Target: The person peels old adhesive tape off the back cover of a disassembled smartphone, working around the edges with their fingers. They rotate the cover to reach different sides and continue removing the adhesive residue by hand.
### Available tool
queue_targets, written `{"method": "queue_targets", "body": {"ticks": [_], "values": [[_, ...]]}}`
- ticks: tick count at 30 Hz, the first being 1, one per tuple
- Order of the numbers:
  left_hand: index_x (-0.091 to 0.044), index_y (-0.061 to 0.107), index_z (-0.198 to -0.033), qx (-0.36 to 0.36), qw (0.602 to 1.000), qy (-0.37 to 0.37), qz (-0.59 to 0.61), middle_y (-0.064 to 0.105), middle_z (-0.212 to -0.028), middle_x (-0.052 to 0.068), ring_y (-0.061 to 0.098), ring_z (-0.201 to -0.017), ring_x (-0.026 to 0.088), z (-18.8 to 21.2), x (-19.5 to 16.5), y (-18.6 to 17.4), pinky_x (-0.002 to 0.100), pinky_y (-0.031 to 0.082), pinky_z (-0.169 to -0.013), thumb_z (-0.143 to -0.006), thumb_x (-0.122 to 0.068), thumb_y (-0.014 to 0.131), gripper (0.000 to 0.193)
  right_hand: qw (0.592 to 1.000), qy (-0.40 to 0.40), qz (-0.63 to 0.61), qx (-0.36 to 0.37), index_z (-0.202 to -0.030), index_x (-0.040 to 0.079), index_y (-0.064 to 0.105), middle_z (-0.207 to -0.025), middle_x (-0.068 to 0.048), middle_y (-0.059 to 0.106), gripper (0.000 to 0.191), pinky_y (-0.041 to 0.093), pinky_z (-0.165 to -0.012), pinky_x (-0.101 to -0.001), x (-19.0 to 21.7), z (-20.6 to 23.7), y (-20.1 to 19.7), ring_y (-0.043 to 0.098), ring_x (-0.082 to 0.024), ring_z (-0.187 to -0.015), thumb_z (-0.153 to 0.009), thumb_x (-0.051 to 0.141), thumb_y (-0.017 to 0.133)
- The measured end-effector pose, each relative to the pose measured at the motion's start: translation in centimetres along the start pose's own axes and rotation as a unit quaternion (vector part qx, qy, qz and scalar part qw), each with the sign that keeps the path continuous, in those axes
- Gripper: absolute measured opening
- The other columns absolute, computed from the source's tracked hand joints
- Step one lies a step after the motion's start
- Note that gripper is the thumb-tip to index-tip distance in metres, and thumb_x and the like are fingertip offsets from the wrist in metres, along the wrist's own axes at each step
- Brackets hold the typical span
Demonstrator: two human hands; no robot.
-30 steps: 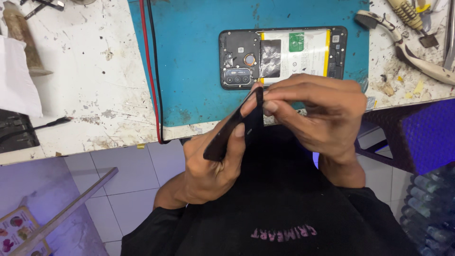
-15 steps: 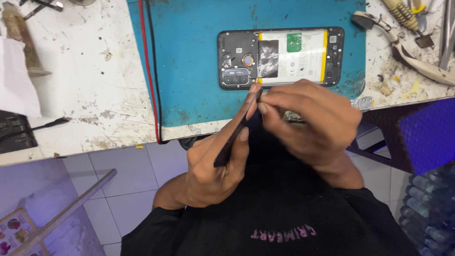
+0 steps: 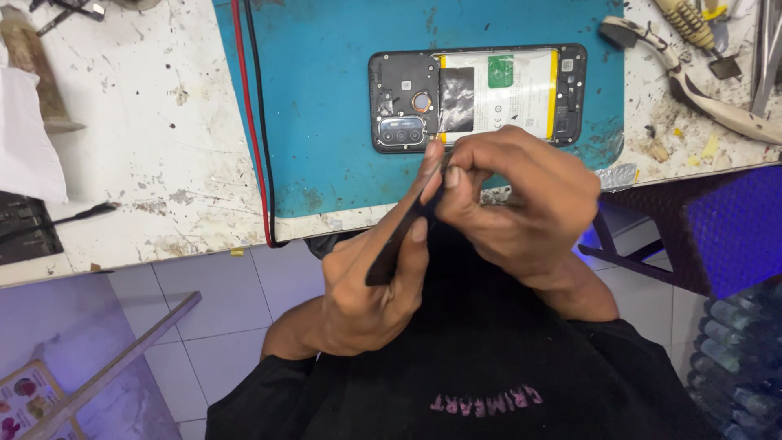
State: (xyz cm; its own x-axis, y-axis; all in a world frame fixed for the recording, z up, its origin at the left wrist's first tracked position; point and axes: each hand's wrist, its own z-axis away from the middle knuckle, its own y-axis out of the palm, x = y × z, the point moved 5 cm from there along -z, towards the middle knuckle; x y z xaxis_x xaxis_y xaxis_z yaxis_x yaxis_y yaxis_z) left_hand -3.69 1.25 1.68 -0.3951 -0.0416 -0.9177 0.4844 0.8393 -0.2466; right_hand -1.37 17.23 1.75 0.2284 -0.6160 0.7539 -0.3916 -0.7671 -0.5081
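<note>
The left hand (image 3: 366, 285) and the right hand (image 3: 521, 204) are drawn together over the person's lap, just off the near edge of the counter (image 3: 163, 155), and both are clamped on a thin black back cover (image 3: 399, 240) seen edge-on. The left hand holds the cover from below, its fingers wrapped along the lower part and the thumb pressed against the upper end. The right hand closes over the cover's top end, fingertips (image 3: 450, 175) pinching it right beside the left thumb, so the two hands touch there. The cover runs tilted, its lower end toward the person's body and its upper end toward the counter. Just beyond the hands, on the counter, lies a blue mat (image 3: 326, 98), and on it an opened phone (image 3: 476, 96) lies flat with its back off, showing the battery and the camera module; the right hand's knuckles sit just in front of the phone's near edge. To the left of the phone, a red wire (image 3: 248, 122) and a black wire (image 3: 259, 122) run side by side along the mat's left edge. To the right of the phone, off the mat, lie pliers (image 3: 692, 85) with pale handles.
</note>
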Motion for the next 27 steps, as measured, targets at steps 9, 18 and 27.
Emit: {"method": "queue_targets", "body": {"ticks": [9, 18, 27], "values": [[0.017, 0.052, -0.134, 0.007, 1.0, 0.009, -0.027, 0.061, -0.136, 0.033, 0.072, -0.121, 0.035, 0.0, 0.3, 0.2, 0.034, 0.063, -0.098, -0.107, 0.003, 0.051, 0.03, 0.998, -0.058, -0.019, 0.01, -0.104, -0.007, 0.07, -0.091, -0.016, 0.074, 0.012, 0.059, -0.067, -0.0237, 0.7, -0.5, -0.2, 0.073, -0.017, -0.081, -0.096, -0.004, 0.078], [0.015, 0.054, -0.135, 0.009, 0.998, -0.062, -0.005, 0.064, -0.138, 0.029, 0.075, -0.092, 0.018, -0.4, 0.3, -0.8, 0.027, 0.059, -0.087, -0.104, 0.003, 0.049, 0.033, 0.998, -0.051, -0.028, 0.041, -0.099, -0.011, 0.069, -0.09, -0.02, 0.073, 0.012, 0.06, -0.069, -0.0289, 0.7, -1.0, -0.2, 0.074, -0.022, -0.081, -0.089, -0.008, 0.076], [0.013, 0.054, -0.145, -0.016, 0.99, -0.099, 0.104, 0.067, -0.137, 0.025, 0.069, -0.125, 0.027, -0.1, 1.1, -0.6, 0.029, 0.055, -0.106, -0.113, -0.001, 0.05, 0.035, 0.996, -0.022, -0.071, 0.059, -0.108, -0.007, 0.072, -0.1, -0.016, 0.075, 0.012, 0.058, -0.066, -0.0224, -0.7, -0.4, 0.4, 0.075, -0.017, -0.079, -0.098, -0.003, 0.077]]}}
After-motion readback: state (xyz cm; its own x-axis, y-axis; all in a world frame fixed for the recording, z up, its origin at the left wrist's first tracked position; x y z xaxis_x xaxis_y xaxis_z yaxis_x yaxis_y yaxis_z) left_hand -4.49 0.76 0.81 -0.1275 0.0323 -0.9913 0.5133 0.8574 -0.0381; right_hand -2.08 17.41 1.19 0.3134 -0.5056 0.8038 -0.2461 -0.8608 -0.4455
